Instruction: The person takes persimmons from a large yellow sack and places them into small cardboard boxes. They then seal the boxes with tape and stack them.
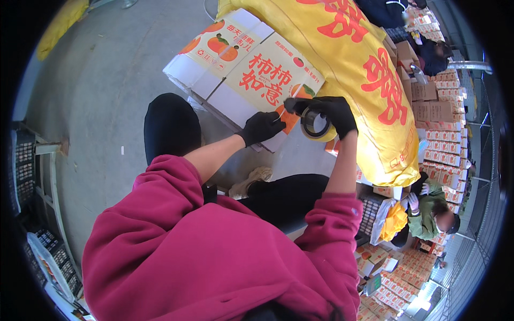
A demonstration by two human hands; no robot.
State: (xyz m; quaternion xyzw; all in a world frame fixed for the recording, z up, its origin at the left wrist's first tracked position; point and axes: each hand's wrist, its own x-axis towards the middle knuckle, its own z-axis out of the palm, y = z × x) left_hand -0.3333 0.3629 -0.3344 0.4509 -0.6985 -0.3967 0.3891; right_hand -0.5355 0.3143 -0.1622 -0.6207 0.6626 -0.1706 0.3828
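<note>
A persimmon carton [237, 68], printed in orange, red and cream, lies before me with its closed flaps uppermost and a shiny strip of clear tape along it. My left hand [263, 127], in a black glove, is at the carton's near right end with its fingers curled. Beside its fingertips shows a thin pale strip; whether they pinch it is unclear. In my black-gloved right hand [335, 114] is a roll of clear packing tape [314, 125], just right of that end. The right fingers cover part of the roll and the dark piece at its top.
A bulging yellow covering [345, 60] with red writing borders the carton on the right. Farther right are stacked cartons [441, 142], a person in green [431, 212] and a crate [367, 214]. Black crates [24, 172] and a metal frame [52, 184] stand at far left.
</note>
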